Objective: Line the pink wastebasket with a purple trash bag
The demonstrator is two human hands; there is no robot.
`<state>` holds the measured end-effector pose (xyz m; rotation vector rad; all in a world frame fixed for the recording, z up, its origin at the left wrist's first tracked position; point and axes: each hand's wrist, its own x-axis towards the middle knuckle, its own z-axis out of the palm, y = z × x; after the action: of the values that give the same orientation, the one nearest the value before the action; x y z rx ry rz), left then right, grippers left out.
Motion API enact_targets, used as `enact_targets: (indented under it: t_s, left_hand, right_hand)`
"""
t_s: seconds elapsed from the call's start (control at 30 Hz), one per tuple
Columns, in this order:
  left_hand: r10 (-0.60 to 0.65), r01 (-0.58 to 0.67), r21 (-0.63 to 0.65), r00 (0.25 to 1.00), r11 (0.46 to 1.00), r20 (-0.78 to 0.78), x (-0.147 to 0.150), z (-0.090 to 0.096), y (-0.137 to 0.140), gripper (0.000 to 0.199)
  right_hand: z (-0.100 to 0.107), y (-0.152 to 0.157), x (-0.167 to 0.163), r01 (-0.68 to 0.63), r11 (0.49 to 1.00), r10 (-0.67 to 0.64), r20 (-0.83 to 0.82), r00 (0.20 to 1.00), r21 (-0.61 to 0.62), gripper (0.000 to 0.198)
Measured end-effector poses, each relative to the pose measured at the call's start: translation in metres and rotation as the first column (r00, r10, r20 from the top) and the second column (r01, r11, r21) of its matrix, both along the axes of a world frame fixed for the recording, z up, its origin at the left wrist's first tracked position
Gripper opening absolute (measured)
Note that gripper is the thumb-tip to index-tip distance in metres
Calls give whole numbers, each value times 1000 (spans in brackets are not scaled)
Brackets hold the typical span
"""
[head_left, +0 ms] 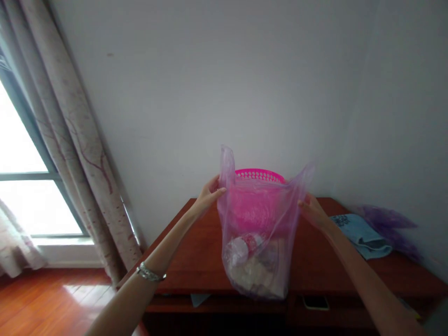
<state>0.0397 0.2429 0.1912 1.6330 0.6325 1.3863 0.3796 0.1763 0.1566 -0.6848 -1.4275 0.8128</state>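
A thin, see-through purple plastic bag (257, 266) hangs upright in front of the table edge, stretched between my two hands. My left hand (212, 191) pinches its left side near the top, thumb towards me. On the opposite side my right hand (311, 207) grips the bag below its right handle. Through the plastic I can make out a red and white item (247, 247) and pale, crumpled contents at the bottom, too blurred to name. Behind the bag a bright pink plastic basket (259, 175) with a perforated rim stands on the table, partly seen through the film.
The reddish-brown wooden table (189, 247) stands against a pale wall. On its right lie a folded light-blue cloth (366, 235) and a crumpled purple bag (388, 219). A phone-like dark object (315, 302) rests in the shelf below. A curtain (80, 140) and window are at left.
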Motion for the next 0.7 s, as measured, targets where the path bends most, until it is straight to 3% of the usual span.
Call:
enact_targets:
  t_s: [0.13,0.27,0.37,0.47,0.53,0.6,0.7]
  left_hand:
    - [-20,12,-46,984,999,-177,17,17,-6,39]
    - [81,-82,-2,981,997,-175,25,9,-8,27]
    - [75,-73,-57,997,996,36,30,-1,-11,24]
    - [-77,145,-224,954,964,289,37,-1,-17,29]
    - [-155,276,-251,898,928,412,43,2,-21,23]
    - [-185,348,-234,833,908,521,48,5,-23,14]
    - [-251,457,-211,755,864,605,53,6,-25,17]
  right_hand:
    - [6,7,-17,35,998,-39,62,997,60,59]
    - [6,1,-36,99,994,-99,4,995,36,44]
    - [0,-4,-49,97,992,-109,-158,981,-87,33]
    - [-3,-4,-61,49,978,-121,-356,926,-205,32]
    - [-2,-4,-68,29,969,-148,-481,864,-247,31]
    - [2,-6,-76,-31,972,-109,-566,817,-232,27]
    - [6,-12,-85,-128,982,13,-618,786,-142,24]
